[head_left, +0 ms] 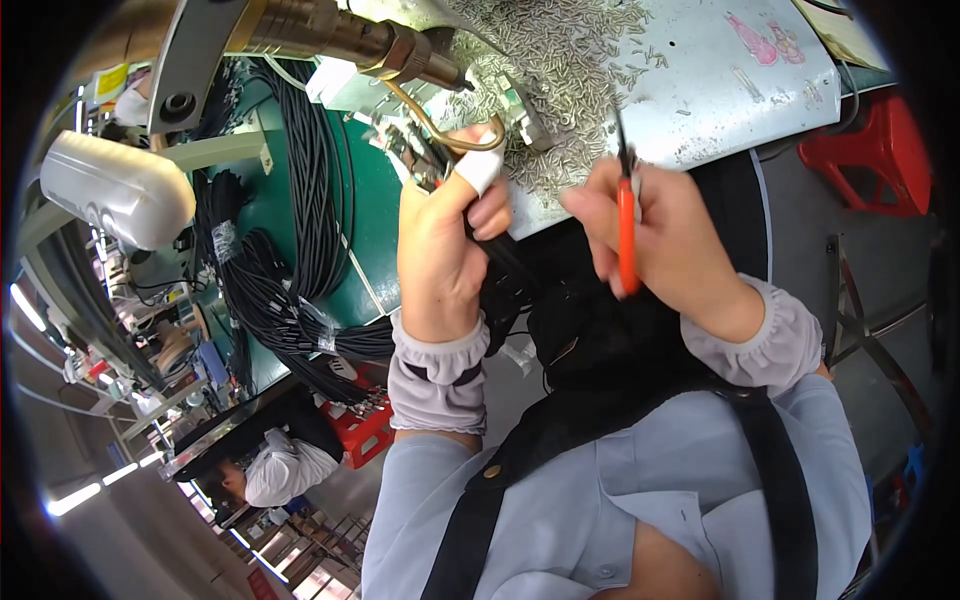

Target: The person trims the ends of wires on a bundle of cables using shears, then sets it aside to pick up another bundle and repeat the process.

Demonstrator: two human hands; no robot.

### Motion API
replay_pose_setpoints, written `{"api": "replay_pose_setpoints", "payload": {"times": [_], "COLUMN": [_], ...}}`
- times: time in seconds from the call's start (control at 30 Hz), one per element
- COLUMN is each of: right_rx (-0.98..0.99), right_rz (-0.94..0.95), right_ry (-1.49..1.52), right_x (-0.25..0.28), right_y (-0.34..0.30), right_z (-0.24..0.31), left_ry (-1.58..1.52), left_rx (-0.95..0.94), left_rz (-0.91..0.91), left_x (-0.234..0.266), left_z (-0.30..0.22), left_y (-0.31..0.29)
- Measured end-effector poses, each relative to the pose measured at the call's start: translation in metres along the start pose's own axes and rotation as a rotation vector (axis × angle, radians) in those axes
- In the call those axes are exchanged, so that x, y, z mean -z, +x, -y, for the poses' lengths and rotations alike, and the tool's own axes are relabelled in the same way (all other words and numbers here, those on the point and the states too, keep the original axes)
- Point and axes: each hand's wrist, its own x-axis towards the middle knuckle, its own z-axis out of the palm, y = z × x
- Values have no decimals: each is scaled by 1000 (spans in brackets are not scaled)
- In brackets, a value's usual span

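My left hand (437, 250) is closed around black cables (512, 262), beside a bent brass-coloured rod (425, 122). White tape wraps its thumb. Metal-ended cable tips (405, 145) show just above that hand; which of them it grips I cannot tell. Off to the right, my right hand (685, 235) is closed on an orange-handled hand tool (627, 230). Its slim dark tip points away from me and is blurred, so whether it is a pair of pliers or scissors is unclear. The two hands are apart.
Small metal pins (570, 60) lie heaped on the pale metal tabletop (725, 105). A machine with a metal nozzle (430, 65) reaches in from the upper left. Bundles of black cable (310, 200) cover the green table (365, 255). A red stool (865, 160) stands right; another person (290, 470) sits lower left.
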Motion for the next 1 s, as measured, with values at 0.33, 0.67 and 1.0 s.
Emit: {"api": "replay_pose_setpoints", "payload": {"times": [0.33, 0.67, 1.0], "right_rx": [388, 444, 442], "right_rz": [-183, -154, -207], "right_ry": [-471, -432, -451], "right_x": [11, 11, 7], "right_y": [64, 65, 61], "right_z": [12, 11, 8], "left_ry": [76, 37, 97], "left_rx": [22, 8, -3], "left_rz": [-36, -25, 30], "left_x": [-3, 3, -1], "left_z": [-10, -11, -13], "left_y": [17, 17, 13]}}
